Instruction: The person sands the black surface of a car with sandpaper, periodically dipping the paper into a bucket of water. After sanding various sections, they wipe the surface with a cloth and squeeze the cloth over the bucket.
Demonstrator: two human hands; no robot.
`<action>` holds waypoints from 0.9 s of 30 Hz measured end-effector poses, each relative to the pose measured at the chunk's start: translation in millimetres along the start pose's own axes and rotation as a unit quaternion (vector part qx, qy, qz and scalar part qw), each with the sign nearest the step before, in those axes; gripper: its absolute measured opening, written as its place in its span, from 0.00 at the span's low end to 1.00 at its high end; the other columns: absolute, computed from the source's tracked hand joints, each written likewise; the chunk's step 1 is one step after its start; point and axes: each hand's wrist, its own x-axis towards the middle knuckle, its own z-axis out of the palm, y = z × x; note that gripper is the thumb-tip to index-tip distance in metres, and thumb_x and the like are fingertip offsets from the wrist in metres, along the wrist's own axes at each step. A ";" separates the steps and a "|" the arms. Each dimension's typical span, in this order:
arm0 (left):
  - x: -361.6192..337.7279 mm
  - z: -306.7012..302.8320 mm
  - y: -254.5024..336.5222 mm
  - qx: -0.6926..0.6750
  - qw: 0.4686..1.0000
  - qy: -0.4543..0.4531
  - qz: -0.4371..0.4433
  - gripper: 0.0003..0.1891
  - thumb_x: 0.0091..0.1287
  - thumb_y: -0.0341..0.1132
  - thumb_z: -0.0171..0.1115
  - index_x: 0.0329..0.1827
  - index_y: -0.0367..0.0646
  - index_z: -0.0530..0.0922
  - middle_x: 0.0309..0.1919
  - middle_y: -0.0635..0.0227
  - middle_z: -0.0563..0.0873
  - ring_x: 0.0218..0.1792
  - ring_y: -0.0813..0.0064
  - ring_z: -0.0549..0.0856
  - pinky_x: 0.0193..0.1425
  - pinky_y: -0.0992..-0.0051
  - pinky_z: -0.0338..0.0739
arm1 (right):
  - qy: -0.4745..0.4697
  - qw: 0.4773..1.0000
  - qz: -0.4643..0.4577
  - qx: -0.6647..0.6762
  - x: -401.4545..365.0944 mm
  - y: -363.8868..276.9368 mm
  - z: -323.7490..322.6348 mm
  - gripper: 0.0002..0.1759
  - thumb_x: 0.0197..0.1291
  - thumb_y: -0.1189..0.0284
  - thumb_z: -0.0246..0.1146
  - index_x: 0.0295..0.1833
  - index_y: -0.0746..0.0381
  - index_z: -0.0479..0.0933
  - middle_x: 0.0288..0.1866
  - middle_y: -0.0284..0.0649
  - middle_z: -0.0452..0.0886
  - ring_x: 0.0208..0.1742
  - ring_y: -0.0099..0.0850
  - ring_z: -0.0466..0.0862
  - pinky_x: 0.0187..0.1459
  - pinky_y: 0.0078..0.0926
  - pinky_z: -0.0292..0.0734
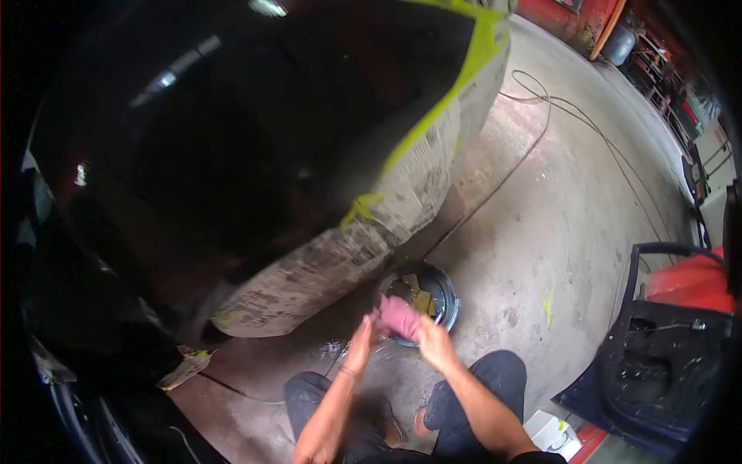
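Both my hands hold a reddish-pink cloth (399, 317) just above the near rim of a dark bucket (450, 298) on the concrete floor. My left hand (361, 342) grips the cloth's left end. My right hand (434, 342) grips its right end. Inside the bucket lie water and several yellowish pieces (420, 298). My knees in dark trousers are bent below the hands.
A glossy black car body (193, 139) fills the left, its edge masked with newspaper (421, 166) and yellow-green tape (479, 58). A detached dark car door (657, 359) leans at the right. A hose (587, 124) runs over the floor. A white box (553, 433) sits near my right leg.
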 end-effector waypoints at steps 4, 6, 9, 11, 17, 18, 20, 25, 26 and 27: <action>-108.7 10.5 10.0 -0.041 0.997 0.059 -0.005 0.26 0.89 0.48 0.57 0.81 0.42 0.76 0.67 0.65 0.87 0.64 0.69 0.87 0.71 0.65 0.81 | -0.010 0.995 -0.101 -0.012 -95.6 -85.5 22.9 0.18 0.78 0.66 0.63 0.66 0.64 0.82 0.48 0.52 0.92 0.48 0.42 0.93 0.51 0.43 0.86; -160.4 16.3 32.1 -0.101 0.990 0.097 -0.003 0.23 0.88 0.43 0.59 0.79 0.41 0.78 0.67 0.66 0.87 0.63 0.70 0.88 0.71 0.66 0.82 | -0.086 0.996 -0.012 -0.033 -130.3 -149.0 3.9 0.20 0.76 0.64 0.66 0.66 0.64 0.82 0.42 0.55 0.90 0.40 0.39 0.92 0.45 0.42 0.85; -252.7 49.1 124.2 -0.217 0.968 0.107 -0.066 0.21 0.88 0.39 0.60 0.77 0.38 0.79 0.68 0.65 0.87 0.65 0.71 0.87 0.73 0.68 0.81 | -0.049 0.998 -0.017 -0.047 -168.2 -207.5 -26.2 0.19 0.76 0.64 0.68 0.63 0.64 0.82 0.36 0.53 0.87 0.34 0.34 0.88 0.40 0.40 0.82; -294.0 62.5 156.4 -0.247 0.961 0.092 -0.082 0.20 0.87 0.35 0.61 0.76 0.35 0.79 0.68 0.62 0.87 0.67 0.71 0.86 0.74 0.69 0.80 | -0.040 0.994 0.088 -0.050 -175.8 -222.3 -49.2 0.16 0.81 0.64 0.63 0.60 0.66 0.84 0.39 0.43 0.89 0.40 0.27 0.85 0.45 0.33 0.81; -337.4 120.4 286.5 -0.311 0.937 -0.076 -0.141 0.24 0.81 0.28 0.66 0.78 0.35 0.76 0.70 0.60 0.86 0.73 0.67 0.84 0.80 0.65 0.77 | -0.049 0.961 0.140 0.232 -144.8 -334.6 -142.1 0.15 0.82 0.68 0.65 0.60 0.70 0.86 0.52 0.35 0.90 0.52 0.24 0.85 0.58 0.26 0.80; -331.4 128.7 297.3 -0.318 0.941 -0.057 -0.102 0.23 0.80 0.28 0.67 0.76 0.35 0.77 0.69 0.60 0.87 0.72 0.67 0.84 0.81 0.64 0.76 | -0.097 0.950 0.136 0.263 -136.8 -354.4 -166.6 0.13 0.81 0.69 0.67 0.61 0.68 0.86 0.52 0.33 0.89 0.52 0.22 0.85 0.58 0.24 0.79; -308.7 150.9 311.2 -0.338 0.941 -0.014 -0.023 0.21 0.78 0.28 0.69 0.72 0.36 0.79 0.68 0.60 0.88 0.70 0.66 0.85 0.81 0.62 0.76 | -0.168 0.908 0.158 0.350 -114.6 -385.0 -223.4 0.12 0.83 0.70 0.64 0.59 0.65 0.85 0.53 0.38 0.91 0.57 0.30 0.89 0.62 0.29 0.82; -249.0 228.7 384.3 -0.295 0.951 0.086 0.025 0.21 0.76 0.35 0.75 0.67 0.40 0.81 0.63 0.63 0.89 0.63 0.73 0.88 0.71 0.68 0.82 | -0.169 0.918 0.336 0.124 -39.6 -282.4 -338.7 0.19 0.78 0.74 0.61 0.70 0.64 0.79 0.65 0.48 0.89 0.73 0.42 0.85 0.74 0.41 0.80; -237.9 240.6 403.2 -0.191 0.978 0.079 0.020 0.21 0.75 0.39 0.78 0.65 0.41 0.83 0.64 0.64 0.89 0.62 0.77 0.88 0.67 0.71 0.83 | -0.168 0.945 0.272 0.064 -35.5 -278.8 -354.8 0.23 0.75 0.75 0.63 0.73 0.63 0.77 0.66 0.48 0.88 0.75 0.43 0.83 0.76 0.43 0.78; -232.6 255.6 420.3 -0.163 0.985 0.060 -0.009 0.22 0.75 0.43 0.79 0.63 0.39 0.85 0.65 0.63 0.88 0.60 0.78 0.87 0.66 0.72 0.82 | -0.178 0.964 0.199 0.003 -22.7 -274.5 -366.1 0.28 0.72 0.75 0.64 0.76 0.62 0.75 0.68 0.49 0.87 0.77 0.43 0.81 0.78 0.45 0.75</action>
